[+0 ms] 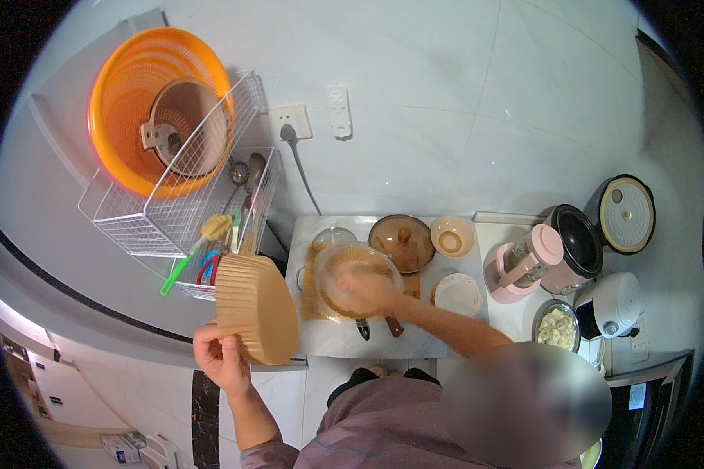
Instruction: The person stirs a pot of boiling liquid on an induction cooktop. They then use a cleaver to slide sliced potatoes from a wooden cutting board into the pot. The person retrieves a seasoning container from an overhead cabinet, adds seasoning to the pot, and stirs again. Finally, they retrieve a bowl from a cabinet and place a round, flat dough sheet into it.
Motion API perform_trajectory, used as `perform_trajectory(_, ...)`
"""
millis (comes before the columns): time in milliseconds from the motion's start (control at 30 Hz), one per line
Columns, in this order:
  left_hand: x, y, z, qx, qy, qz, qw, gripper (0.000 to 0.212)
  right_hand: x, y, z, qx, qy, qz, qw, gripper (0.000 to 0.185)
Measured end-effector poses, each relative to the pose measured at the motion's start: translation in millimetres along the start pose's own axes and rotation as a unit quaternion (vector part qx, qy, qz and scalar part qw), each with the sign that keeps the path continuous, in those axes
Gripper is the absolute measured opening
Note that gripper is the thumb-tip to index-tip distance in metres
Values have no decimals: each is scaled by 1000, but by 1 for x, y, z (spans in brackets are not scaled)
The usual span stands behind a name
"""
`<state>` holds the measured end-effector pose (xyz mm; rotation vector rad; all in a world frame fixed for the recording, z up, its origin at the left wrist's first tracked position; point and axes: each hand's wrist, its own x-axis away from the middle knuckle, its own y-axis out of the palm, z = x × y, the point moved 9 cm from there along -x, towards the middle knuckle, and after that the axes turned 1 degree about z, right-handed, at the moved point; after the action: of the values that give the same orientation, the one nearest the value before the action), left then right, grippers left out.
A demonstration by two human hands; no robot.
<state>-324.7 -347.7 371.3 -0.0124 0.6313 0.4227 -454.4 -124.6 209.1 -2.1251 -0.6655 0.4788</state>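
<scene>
My left hand [218, 353] pinches the edge of a brown pleated paper liner [264, 311], of the air-fryer kind. The liner is tipped on its side, left of the counter, with its flat bottom facing right. My right hand [361, 288] is blurred over a round, clear plastic package or container [388, 267] that seems to have similar pleated paper inside. Whether its fingers grip anything is not clear. Below the clear plastic lies a wooden cutting board [312, 293]. A black handle [362, 329] and a brown knife-like handle [395, 327] stick out at the board's near edge.
A glass-lidded pot [403, 240], a bowl [453, 234] and a plate [457, 295] stand to the right. Beyond are a pink blender [525, 264], an opened rice cooker [575, 243] and a bowl of pale pieces [557, 328]. Left, a wire rack [146, 225] holds an orange basket [114, 117].
</scene>
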Motion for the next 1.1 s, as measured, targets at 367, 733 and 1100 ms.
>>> perform_trajectory(367, 39, 198, 30, -124, 266, -375, 880, 15, 136, -27, 67, -514, 229, 139, 815, 35)
perform_trajectory(733, 263, 385, 96, 192, 462, -619, 606, 26, 408, -168, -9, -343, 251, 616, 663, 59)
perform_trajectory(1100, 467, 427, 89, 248, 376, -770, 451, 23, 629, -84, 32, 96, 687, 506, 513, 27)
